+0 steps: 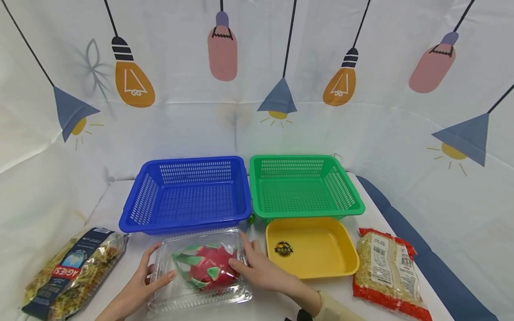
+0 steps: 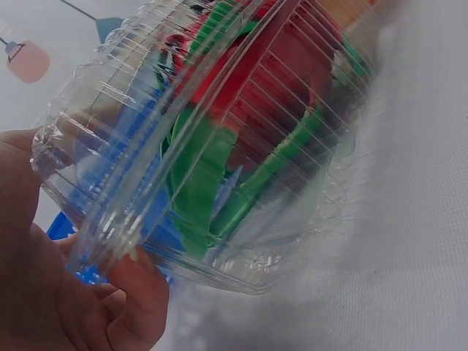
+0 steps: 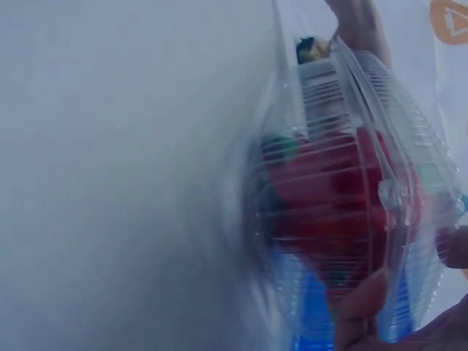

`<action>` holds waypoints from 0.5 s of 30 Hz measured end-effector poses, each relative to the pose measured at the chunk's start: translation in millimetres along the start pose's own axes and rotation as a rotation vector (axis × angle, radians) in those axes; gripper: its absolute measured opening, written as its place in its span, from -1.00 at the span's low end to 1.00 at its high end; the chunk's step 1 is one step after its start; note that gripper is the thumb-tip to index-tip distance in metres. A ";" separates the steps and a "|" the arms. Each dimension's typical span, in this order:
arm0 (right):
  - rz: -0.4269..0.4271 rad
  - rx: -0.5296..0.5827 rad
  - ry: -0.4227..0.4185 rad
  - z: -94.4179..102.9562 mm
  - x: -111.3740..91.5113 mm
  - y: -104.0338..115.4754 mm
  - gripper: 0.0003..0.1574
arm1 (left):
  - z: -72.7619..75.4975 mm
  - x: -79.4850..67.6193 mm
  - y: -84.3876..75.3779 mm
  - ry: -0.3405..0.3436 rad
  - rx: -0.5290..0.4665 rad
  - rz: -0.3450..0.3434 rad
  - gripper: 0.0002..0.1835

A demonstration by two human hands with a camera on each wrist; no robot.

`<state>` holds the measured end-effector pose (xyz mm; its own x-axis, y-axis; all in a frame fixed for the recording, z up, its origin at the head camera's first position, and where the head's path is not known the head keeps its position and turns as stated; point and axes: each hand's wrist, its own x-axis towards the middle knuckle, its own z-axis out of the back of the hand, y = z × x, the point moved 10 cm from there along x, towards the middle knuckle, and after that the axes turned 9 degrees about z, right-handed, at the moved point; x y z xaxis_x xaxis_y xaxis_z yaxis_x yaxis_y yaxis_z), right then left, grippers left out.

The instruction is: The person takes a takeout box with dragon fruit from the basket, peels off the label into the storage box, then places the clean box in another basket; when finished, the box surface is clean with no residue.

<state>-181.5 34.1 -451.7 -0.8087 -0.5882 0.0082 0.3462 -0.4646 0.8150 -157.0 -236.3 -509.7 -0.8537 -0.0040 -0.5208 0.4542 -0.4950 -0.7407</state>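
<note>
Far L: a pasta bag marked Agnesi, crinkly clear film w/ navy-and-red label, lies aslant on the white table, prob. kept to the side for elbow rm. The left hand pinches the L rim of a clear plastic container, thumb on top, fingers at the edge; prob. gripped there b/c thin, ribbed walls would flex under a squeeze. Behind, the blue basket, slotted plastic w/ flared sides, stands toward the table's back. The container is front-centre, between both hands; can't tell if its base touches the table. Inside, seen thru the lid, a dragon fruit, rounded, magenta-red w/ leafy green scales, sits R of ctr. The right hand is clamped on the container's R end, thumb over the lid; a two-ended hold, presumably to keep the load level. Next, the green basket, also slotted, stands just beside the blue one; a yellow tray, smooth, shallow, round-cornered, w/ dark round sticker, sits in front of it. Far R: a red-edged bag of small, pale-yellow pieces, w/ white printed labels, lies near the tray, seemingly within reach.
</note>
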 end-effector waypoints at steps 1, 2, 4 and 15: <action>-0.002 0.004 -0.001 -1.4 -0.5 -0.8 0.07 | -0.1 -0.3 -0.1 -0.001 0.000 -0.001 0.01; -0.001 0.007 -0.001 -2.9 -1.0 -1.7 0.06 | -0.1 -0.6 -0.5 -0.002 -0.002 -0.004 0.01; -0.002 0.010 0.002 -5.5 -2.3 -3.2 0.04 | -0.3 -1.5 -1.2 -0.002 -0.001 -0.009 0.02; 0.030 -0.020 -0.045 -5.1 -8.4 -0.9 -0.03 | 4.8 -9.3 -8.9 -0.076 0.019 -0.034 0.03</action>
<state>-172.6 36.1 -455.5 -0.8183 -0.5718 0.0586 0.3796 -0.4610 0.8021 -154.4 -236.1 -496.2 -0.8856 -0.0523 -0.4615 0.4204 -0.5127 -0.7486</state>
